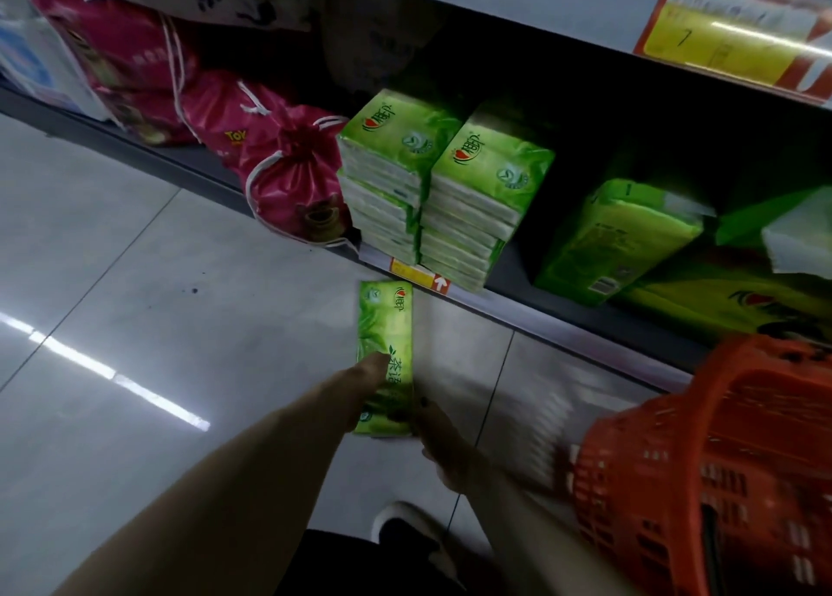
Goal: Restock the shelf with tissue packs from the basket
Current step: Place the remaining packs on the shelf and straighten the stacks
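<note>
- A long green plastic-wrapped tissue pack (386, 325) is held just in front of the grey metal shelf (540, 321)
- It is gripped at its near end by the left hand (367, 384) and the right hand (434, 433)
- Two stacks of green tissue packs (432, 190) are set on the shelf
- An orange plastic mesh basket (720, 460) is seen before the shelf's right part

Grey tiled floor (135, 258) — glossy, light streak (112, 375)
</note>
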Demonstrator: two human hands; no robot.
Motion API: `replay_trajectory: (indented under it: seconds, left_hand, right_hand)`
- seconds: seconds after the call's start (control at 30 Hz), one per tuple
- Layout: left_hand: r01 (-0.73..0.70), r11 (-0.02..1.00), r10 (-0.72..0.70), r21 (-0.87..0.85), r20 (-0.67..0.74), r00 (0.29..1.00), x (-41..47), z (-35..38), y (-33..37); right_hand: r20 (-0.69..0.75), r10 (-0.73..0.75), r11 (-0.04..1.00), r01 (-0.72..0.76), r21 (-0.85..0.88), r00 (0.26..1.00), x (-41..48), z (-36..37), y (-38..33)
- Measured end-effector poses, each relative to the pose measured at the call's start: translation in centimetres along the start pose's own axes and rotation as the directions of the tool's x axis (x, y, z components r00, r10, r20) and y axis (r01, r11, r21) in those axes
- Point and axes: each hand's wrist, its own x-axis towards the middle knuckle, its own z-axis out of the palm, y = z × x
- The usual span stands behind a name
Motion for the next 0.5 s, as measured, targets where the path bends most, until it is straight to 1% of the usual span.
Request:
replay_trajectory:
  seconds: [0.03,0.1,0.17,0.2,0.23,0.27,0.3,0.37,0.4,0.47,0.5]
  left_hand:
    - [-0.023,1.0,0.023,0.002,0.008,1.0,-0.1,0.0,-0.1]
    - [-0.05,0.999,0.05,-0.006,-0.01,0.999,0.7,-0.4,-0.6]
    - [-0.002,0.999,0.001,-0.041,-0.022,1.0,0.6,-0.9,-0.9]
    - [0.014,1.0,-0.015,-0.018,-0.032,0.999,0.8,-1.0,-0.9]
    - [-0.008,1.0,0.009,0.019,-0.043,0.999,0.8,-1.0,-0.7]
    - [-0.001,0.999,0.003,0.04,-0.053,0.999,0.8,-1.0,-0.5]
    - [-0.014,0.995,0.022,0.098,-0.081,0.997,-1.1,-0.9,0.4]
    - [-0.024,0.996,0.029,0.084,-0.054,0.998,-0.2,-1.2,0.1]
    - [0.025,0.998,-0.023,0.05,-0.041,0.999,0.9,-1.6,-0.3]
    - [0.118,0.988,-0.119,0.098,-0.002,0.993,0.8,-2.2,-0.6]
    - [0.135,0.984,-0.138,0.113,0.012,0.99,0.9,-2.5,-1.1]
  right_hand:
    - [0.001,-0.008,1.0,0.008,0.02,1.0,0.3,0.0,0.3]
    - [-0.035,0.022,0.998,-0.02,0.064,0.999,1.0,0.0,0.9]
    - [-0.038,0.069,0.994,-0.065,0.09,0.997,1.5,-0.1,1.4]
    - [-0.041,0.101,0.991,-0.097,0.091,0.994,1.5,0.1,1.4]
    - [-0.039,0.114,0.989,-0.11,0.099,0.993,1.8,0.1,1.7]
    - [-0.04,0.126,0.985,-0.12,0.123,0.991,1.7,0.3,1.6]
    - [-0.045,0.123,0.98,-0.114,0.165,0.991,2.0,0.3,1.9]
    - [-0.071,0.095,0.983,-0.083,0.161,0.993,2.5,0.4,2.5]
    - [-0.098,0.097,0.986,-0.082,0.143,0.99,2.6,0.6,2.7]
    - [-0.2,0.105,0.99,-0.085,0.109,0.974,3.0,0.6,3.5]
    - [-0.253,0.079,0.994,-0.057,0.091,0.964,3.4,0.2,4.1]
